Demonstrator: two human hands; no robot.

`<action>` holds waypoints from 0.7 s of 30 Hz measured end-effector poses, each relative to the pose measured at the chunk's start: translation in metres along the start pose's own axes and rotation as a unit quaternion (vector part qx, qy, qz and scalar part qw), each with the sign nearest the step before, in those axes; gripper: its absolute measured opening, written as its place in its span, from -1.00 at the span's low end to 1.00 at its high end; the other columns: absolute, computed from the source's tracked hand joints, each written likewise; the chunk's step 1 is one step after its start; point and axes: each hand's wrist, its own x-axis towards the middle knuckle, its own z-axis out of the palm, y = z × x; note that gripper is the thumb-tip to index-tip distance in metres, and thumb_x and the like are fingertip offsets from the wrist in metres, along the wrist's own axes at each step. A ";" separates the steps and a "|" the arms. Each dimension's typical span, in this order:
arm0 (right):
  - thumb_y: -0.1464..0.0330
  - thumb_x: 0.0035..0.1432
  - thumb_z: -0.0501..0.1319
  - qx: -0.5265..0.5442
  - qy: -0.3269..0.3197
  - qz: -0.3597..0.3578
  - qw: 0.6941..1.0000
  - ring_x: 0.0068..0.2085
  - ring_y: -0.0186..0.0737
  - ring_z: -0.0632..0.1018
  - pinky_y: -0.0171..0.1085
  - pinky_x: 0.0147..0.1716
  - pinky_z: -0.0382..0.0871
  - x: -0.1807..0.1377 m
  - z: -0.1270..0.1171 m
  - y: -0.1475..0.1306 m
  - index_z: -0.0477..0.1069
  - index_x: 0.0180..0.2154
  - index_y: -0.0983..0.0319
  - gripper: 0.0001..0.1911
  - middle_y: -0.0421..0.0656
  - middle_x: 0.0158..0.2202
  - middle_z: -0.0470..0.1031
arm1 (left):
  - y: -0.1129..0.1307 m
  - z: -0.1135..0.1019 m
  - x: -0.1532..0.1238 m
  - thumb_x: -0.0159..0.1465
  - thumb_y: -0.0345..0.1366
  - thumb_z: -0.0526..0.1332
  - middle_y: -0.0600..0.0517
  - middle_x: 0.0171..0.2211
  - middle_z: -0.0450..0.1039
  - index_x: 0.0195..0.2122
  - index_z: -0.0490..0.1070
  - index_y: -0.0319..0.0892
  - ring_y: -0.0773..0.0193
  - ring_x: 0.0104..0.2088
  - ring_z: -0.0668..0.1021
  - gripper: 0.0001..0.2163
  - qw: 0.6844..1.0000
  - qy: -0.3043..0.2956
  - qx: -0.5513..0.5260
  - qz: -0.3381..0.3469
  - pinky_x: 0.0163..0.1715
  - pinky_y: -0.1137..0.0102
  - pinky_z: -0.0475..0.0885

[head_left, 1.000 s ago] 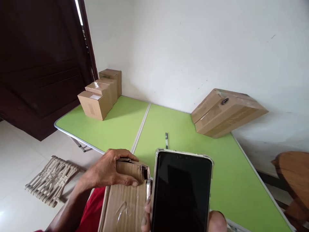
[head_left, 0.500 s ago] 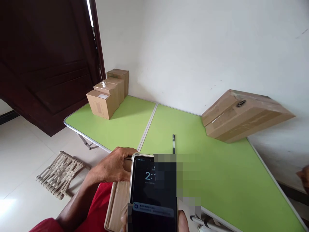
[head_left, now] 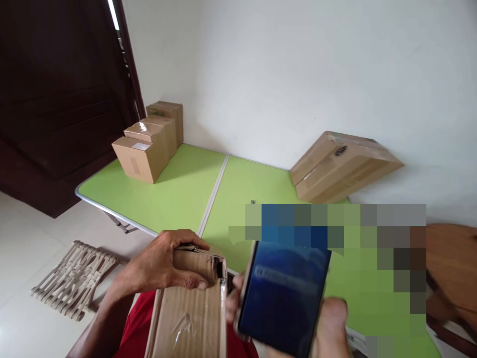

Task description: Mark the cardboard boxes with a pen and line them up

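My left hand (head_left: 167,263) grips the top end of a worn cardboard box (head_left: 190,318), thumb on the near face and fingers over the far side. The box stands upright against my lap, with clear tape on its face and a torn gap at its upper right corner. To its right, my right hand (head_left: 331,318) is closed round a smartphone (head_left: 283,298), thumb on one edge and fingertips on the other. The phone is tilted and its dark blue screen is lit. A pixelated patch hides the phone's top and part of the table.
A green folding table (head_left: 179,189) stands against the wall. Several cardboard boxes (head_left: 137,159) line its left end, and a larger carton (head_left: 339,169) leans by the wall at right. A woven folding stool (head_left: 74,278) is on the floor; a wooden stool (head_left: 454,263) stands at right.
My right hand has moved the phone right, away from the box, and tilted it. More of the box now shows. The phone's clock screen has changed to a blue one. The view has shifted right.
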 end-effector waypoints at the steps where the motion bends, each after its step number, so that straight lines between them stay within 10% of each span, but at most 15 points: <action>1: -0.43 0.18 0.10 0.016 0.017 -0.024 0.999 -0.05 0.24 0.76 0.15 0.00 0.65 0.013 -0.004 -0.010 0.72 -0.01 0.03 -0.17 0.00 0.01 0.74 | 0.000 0.000 0.000 0.06 -0.19 0.58 -0.01 -0.10 0.71 0.04 0.63 -0.16 0.10 -0.14 0.69 -0.49 1.000 -0.001 0.003 -0.004 -0.21 0.38 0.54; 9: -0.10 0.10 0.43 -0.113 0.286 -0.119 0.944 -0.31 0.04 0.73 -0.09 -0.27 0.64 0.133 -0.101 -0.037 0.61 -0.15 0.25 -0.45 -0.06 -0.36 0.71 | -0.003 0.000 -0.002 0.08 -0.22 0.56 0.02 -0.01 0.68 0.06 0.62 -0.07 0.05 -0.04 0.68 -0.51 0.999 -0.001 0.043 0.002 -0.07 0.30 0.51; 21: 0.07 0.44 0.19 -0.266 0.389 -0.089 0.877 -0.35 -0.14 0.65 -0.17 -0.31 0.60 0.179 -0.165 -0.029 0.52 -0.21 0.23 -0.63 -0.16 -0.37 0.64 | -0.005 0.002 -0.002 0.04 -0.26 0.57 0.01 0.08 0.65 0.06 0.62 -0.03 -0.03 0.10 0.65 -0.49 0.999 -0.010 0.042 0.005 0.08 0.27 0.52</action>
